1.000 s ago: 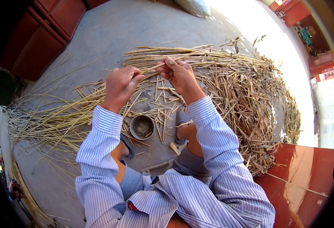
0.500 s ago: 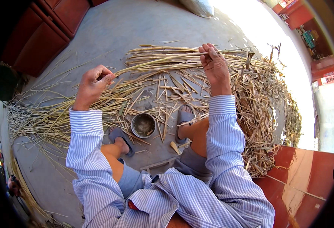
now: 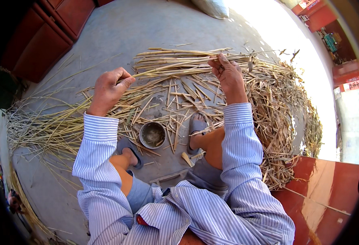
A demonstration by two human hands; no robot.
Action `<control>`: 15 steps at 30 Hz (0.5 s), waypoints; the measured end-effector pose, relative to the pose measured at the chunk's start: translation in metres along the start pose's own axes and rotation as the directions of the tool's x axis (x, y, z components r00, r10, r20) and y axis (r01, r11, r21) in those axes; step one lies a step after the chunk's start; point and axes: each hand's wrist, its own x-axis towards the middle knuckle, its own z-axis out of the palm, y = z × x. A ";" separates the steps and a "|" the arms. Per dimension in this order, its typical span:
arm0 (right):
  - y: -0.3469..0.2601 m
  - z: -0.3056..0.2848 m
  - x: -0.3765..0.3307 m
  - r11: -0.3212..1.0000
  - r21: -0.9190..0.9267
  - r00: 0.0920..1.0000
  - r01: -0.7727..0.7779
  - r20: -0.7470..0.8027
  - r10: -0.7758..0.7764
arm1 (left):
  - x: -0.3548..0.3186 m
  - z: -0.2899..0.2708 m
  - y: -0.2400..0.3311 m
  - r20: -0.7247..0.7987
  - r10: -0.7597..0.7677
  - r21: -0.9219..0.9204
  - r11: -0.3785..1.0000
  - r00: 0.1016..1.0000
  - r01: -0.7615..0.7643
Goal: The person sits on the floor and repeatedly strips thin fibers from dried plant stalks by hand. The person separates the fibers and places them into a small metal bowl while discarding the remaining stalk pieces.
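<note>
A long thin straw stalk point(image 3: 171, 71) stretches between my two hands above the floor. My left hand point(image 3: 111, 87) is closed on its thick end, pinching it between thumb and fingers. Farther right, my right hand point(image 3: 228, 73) pinches the same stalk between thumb and forefinger, its other fingers curled. Past the right hand the stalk thins out toward a bundle of pale stalks point(image 3: 155, 55) lying just behind. Thin greenish stalks point(image 3: 61, 122) fan out on the floor at the left. Short cut pieces point(image 3: 175, 132) are scattered between the hands and my feet.
A metal bowl point(image 3: 153, 135) with murky liquid stands between my sandalled feet. Dry leaf husks point(image 3: 269, 134) are heaped at the right, beside a red panel point(image 3: 322, 183). A red sofa point(image 3: 44, 41) stands at the far left, and a white sack point(image 3: 214, 7) lies at the back.
My left hand has moved right and slightly down along with its end of the stalk. My right hand has shifted slightly left and lower, still pinching the stalk.
</note>
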 end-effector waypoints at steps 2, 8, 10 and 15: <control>0.003 0.004 -0.005 1.000 -0.028 1.000 0.004 0.020 -0.004 | -0.002 -0.003 0.001 0.066 -0.009 0.036 0.999 0.998 0.007; 0.003 0.022 -0.020 0.922 -0.379 0.995 0.083 0.090 -0.052 | 0.000 0.015 0.007 0.002 0.037 -0.064 0.997 0.999 -0.037; -0.004 0.018 -0.024 0.883 -0.432 0.955 0.182 0.292 -0.054 | 0.002 0.010 -0.002 -0.060 -0.020 -0.156 0.988 0.998 0.011; 0.006 0.005 -0.021 0.542 -0.765 0.928 0.349 0.361 -0.088 | 0.005 0.010 0.006 -0.082 0.096 -0.053 0.994 0.992 -0.100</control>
